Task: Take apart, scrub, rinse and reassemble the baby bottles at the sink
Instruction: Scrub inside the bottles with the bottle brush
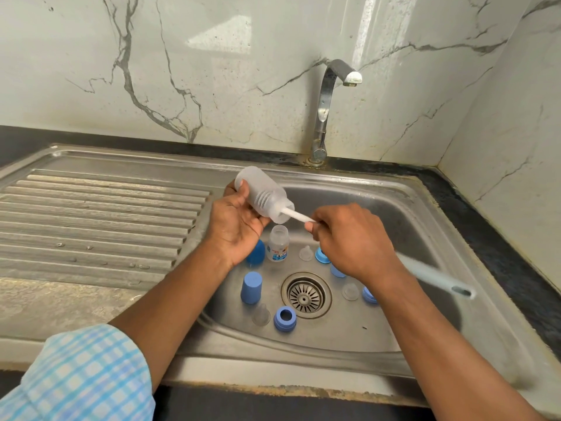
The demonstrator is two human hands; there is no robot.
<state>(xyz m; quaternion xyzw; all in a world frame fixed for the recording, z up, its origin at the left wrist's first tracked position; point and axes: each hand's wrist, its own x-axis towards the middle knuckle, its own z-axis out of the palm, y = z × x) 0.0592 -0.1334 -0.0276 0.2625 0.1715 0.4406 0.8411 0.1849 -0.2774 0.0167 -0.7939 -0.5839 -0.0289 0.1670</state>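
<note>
My left hand [235, 227] holds a clear baby bottle [262, 194] tilted over the sink, its mouth facing right. My right hand [349, 238] grips the white handle of a bottle brush [299, 216], whose head is inside the bottle; the handle's blurred far end [437, 276] sticks out to the right. On the basin floor a second bottle [277, 244] stands upright. Around it lie blue caps [251, 287], blue collar rings [284, 318] and clear teats [261, 314].
The steel sink basin [394, 329] has a round drain [306, 295] in the middle. A chrome tap [326, 110] rises behind it, with no water running. A ribbed draining board [97, 226] lies to the left. Marble walls stand behind and at the right.
</note>
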